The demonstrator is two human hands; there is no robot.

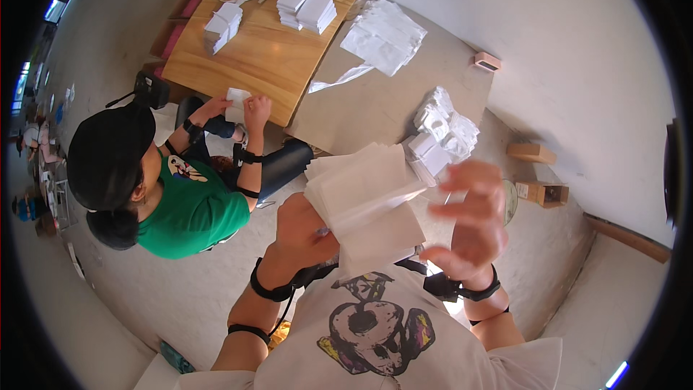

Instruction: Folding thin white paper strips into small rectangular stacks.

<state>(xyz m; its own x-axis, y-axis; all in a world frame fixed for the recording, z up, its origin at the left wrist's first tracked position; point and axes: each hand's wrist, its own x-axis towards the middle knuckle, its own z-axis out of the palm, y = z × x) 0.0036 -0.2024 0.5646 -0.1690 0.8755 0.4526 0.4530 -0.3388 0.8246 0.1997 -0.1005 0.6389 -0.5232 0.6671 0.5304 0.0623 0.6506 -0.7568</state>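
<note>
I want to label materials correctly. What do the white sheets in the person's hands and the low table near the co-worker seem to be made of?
The white sheets look like thin paper or paper bags, matte: they fan out and bend softly in the left hand. It could also be thin non-woven material. The low table looks like light wood with a smooth finish, showing grain lines and a warm tan colour.

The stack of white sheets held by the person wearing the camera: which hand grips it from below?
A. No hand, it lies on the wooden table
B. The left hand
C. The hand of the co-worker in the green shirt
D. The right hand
B. The left hand closes under the stack of white sheets, while the right hand is spread open beside it and looks blurred.
</note>
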